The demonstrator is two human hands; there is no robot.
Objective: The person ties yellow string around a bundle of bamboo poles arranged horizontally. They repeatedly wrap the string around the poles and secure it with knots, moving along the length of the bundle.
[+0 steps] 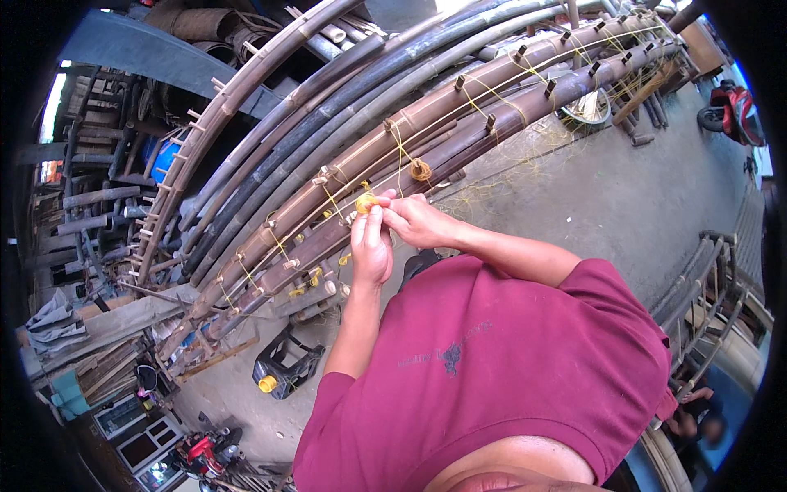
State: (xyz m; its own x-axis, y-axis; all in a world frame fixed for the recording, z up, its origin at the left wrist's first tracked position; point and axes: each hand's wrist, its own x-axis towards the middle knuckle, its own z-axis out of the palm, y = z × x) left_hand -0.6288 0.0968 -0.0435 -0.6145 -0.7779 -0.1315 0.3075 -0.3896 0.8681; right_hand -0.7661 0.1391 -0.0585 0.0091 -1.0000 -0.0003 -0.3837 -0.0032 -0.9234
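My left hand point(373, 250) and my right hand point(420, 221) meet over the bamboo poles, fingertips pinched together around a small bundle of yellow twine point(366, 202). Both hands are closed on it; exactly how the strands run between the fingers is hidden. Just beyond the fingers lies a thick brown bamboo pole point(430, 108) studded with short pegs. A second, darker bamboo pole point(516, 115) runs alongside, also pegged. Yellow strands cross from one pole to the other. A small orange-brown coil of twine point(420, 170) hangs by the darker pole, right of my hands.
More long bamboo poles point(328, 123) curve behind, beside a pegged curved pole point(197, 135). A black plastic stool point(287, 361) stands on the concrete floor point(557, 189), where loose yellow strands lie. A red motorbike point(738, 111) is far right; another person point(697, 414) is lower right.
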